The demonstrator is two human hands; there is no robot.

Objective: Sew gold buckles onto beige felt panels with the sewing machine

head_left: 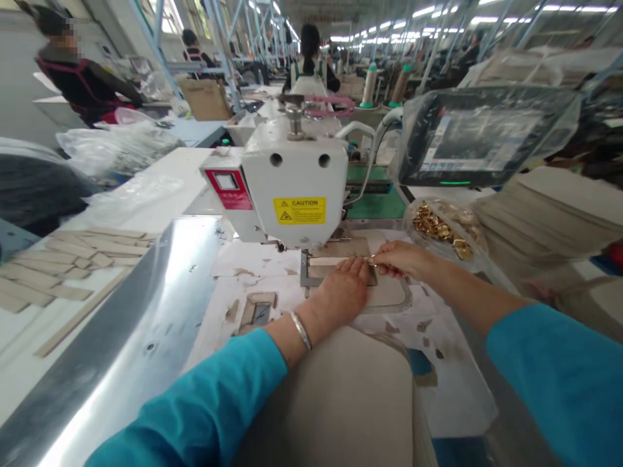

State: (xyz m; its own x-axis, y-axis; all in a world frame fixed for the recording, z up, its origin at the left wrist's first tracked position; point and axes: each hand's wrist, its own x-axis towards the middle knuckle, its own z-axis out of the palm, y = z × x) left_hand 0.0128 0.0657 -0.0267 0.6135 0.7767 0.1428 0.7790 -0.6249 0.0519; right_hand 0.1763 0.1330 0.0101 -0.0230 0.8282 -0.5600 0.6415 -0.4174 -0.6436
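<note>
My left hand [343, 288] lies palm down with its fingers flat on a pale strip [324, 261], which sits inside a grey metal frame [305, 275] under the sewing machine [296, 175]. Just to the right, my right hand [406, 258] pinches a small shiny piece at the strip's right end; its kind is too small to make out. A beige panel [389, 295] with rounded corners lies beneath both hands, partly covered by them. Close to my body rests a stack of larger beige panels [350, 395].
Gold metal fittings [433, 227] fill a plastic-lined container at the right, below a plastic-wrapped screen [481, 139]. Beige strips [63, 259] lie on the left table. More panels [549, 201] are piled far right. Another person [73, 71] sits at the back left.
</note>
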